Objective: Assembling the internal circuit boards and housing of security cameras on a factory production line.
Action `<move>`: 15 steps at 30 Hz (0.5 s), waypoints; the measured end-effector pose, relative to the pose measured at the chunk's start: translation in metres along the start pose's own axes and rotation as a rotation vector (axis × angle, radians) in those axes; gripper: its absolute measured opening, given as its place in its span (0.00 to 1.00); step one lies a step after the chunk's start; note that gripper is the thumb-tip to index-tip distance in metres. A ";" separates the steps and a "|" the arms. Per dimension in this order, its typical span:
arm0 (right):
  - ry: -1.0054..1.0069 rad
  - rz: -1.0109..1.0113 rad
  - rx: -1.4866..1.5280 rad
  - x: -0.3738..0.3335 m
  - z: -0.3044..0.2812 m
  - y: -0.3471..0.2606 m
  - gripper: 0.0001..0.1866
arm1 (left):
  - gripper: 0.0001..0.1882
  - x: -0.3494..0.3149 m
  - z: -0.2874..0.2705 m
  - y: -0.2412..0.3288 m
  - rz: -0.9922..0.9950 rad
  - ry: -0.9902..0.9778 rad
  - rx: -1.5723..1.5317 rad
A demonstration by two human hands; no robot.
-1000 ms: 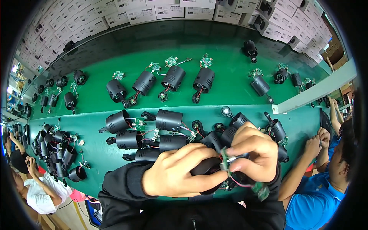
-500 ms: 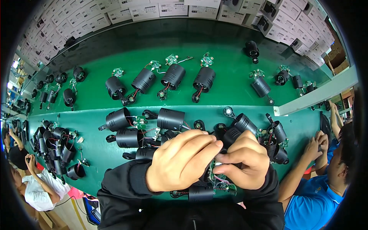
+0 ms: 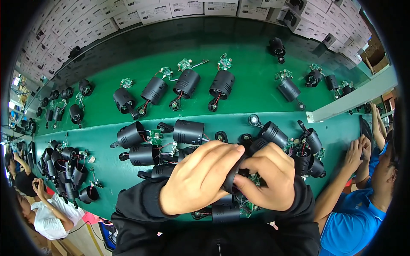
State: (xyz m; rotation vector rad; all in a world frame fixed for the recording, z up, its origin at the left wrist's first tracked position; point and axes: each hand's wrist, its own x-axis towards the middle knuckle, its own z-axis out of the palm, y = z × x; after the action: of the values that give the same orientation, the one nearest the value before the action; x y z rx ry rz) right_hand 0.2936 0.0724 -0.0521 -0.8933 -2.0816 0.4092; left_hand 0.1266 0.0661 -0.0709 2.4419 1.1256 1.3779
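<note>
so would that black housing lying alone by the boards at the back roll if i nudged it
Probably. The housing is a round black cylinder lying on its side on the flat green table, so it looks apt to roll. Its wires and small board would likely drag and look fragile.

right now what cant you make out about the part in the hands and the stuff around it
Head view only:
- Black housing: mostly covered by the left hand and right hand; its shape and wiring are hidden.
- Small circuit board: too small, tucked behind fingers.
- Housing near the sleeves: partly hidden by the wrists.
- Pile of housings at left: bent and shrunk by the fisheye rim.
</note>
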 end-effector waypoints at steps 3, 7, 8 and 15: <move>-0.029 0.020 0.042 0.005 0.003 0.002 0.07 | 0.24 -0.001 -0.007 0.000 -0.042 -0.079 0.030; -0.071 0.037 0.098 0.007 0.012 0.007 0.07 | 0.24 -0.007 -0.008 -0.003 -0.075 -0.117 0.167; -0.082 0.042 0.112 0.007 0.014 0.008 0.07 | 0.25 -0.009 -0.008 -0.004 -0.085 -0.131 0.211; -0.223 0.164 0.405 0.010 0.017 0.015 0.06 | 0.23 -0.014 -0.010 -0.015 -0.064 -0.092 0.053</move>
State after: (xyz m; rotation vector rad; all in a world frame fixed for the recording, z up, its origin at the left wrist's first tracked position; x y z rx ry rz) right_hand 0.2831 0.0905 -0.0658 -0.8014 -2.0203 1.0181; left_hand 0.1064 0.0655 -0.0813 2.4544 1.2226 1.2202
